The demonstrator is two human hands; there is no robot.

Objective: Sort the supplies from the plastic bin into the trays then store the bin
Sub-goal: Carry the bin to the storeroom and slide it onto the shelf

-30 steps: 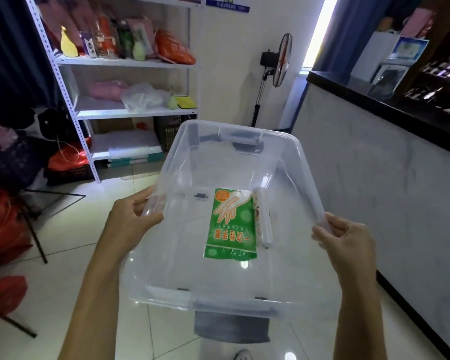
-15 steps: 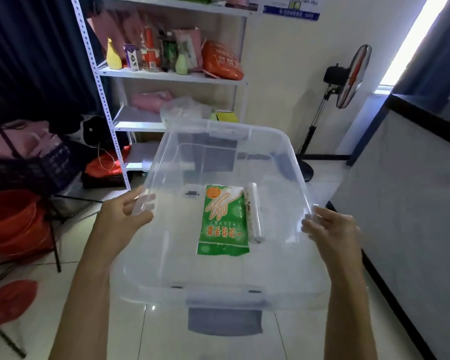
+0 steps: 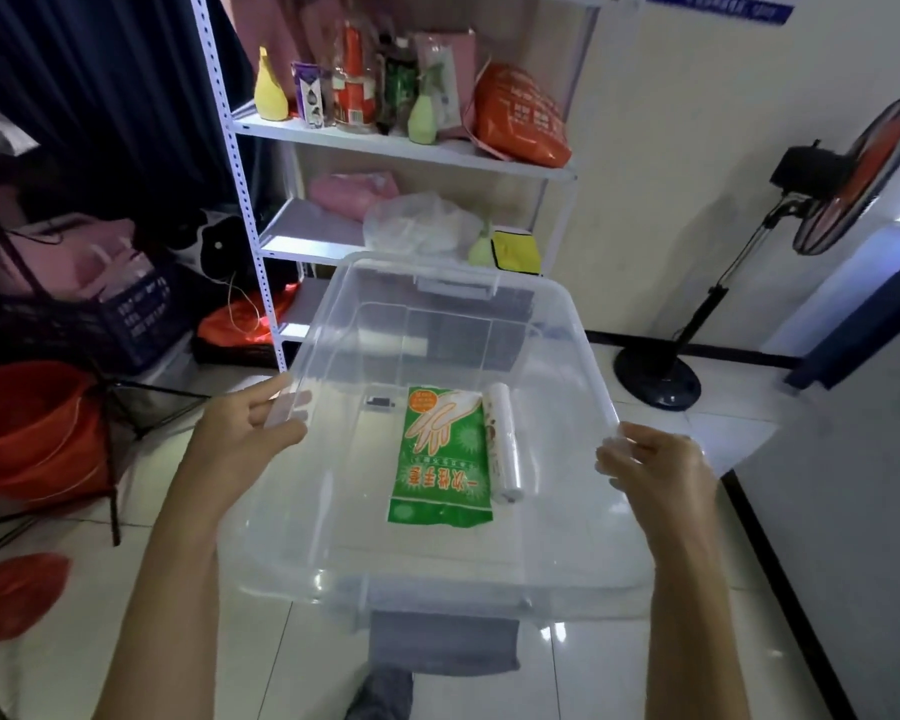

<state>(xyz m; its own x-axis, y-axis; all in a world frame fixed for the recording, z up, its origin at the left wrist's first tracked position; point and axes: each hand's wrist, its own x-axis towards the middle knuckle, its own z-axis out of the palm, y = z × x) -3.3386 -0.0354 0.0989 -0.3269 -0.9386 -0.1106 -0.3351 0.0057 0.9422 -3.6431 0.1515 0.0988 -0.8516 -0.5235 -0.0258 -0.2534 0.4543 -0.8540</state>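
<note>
The clear plastic bin hangs between both hands, the left hand curled over its left rim and the right hand gripping its right rim. Inside, between the hands, a green glove packet lies touching a white roll on its right-hand side.

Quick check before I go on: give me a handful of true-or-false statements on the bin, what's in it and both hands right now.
1. Both hands hold the clear plastic bin by its side rims. True: the left hand grips the left rim and the right hand the right rim.
2. The bin is empty. False: a green glove packet and a white roll lie on its bottom.
3. The white roll lies to the right of the green glove packet, right against its edge. True.
4. The bin rests on the white shelf unit. False: it is held up over the tiled floor, in front of the shelf unit.
5. The bin has a lid on. False: the top is open.
</note>
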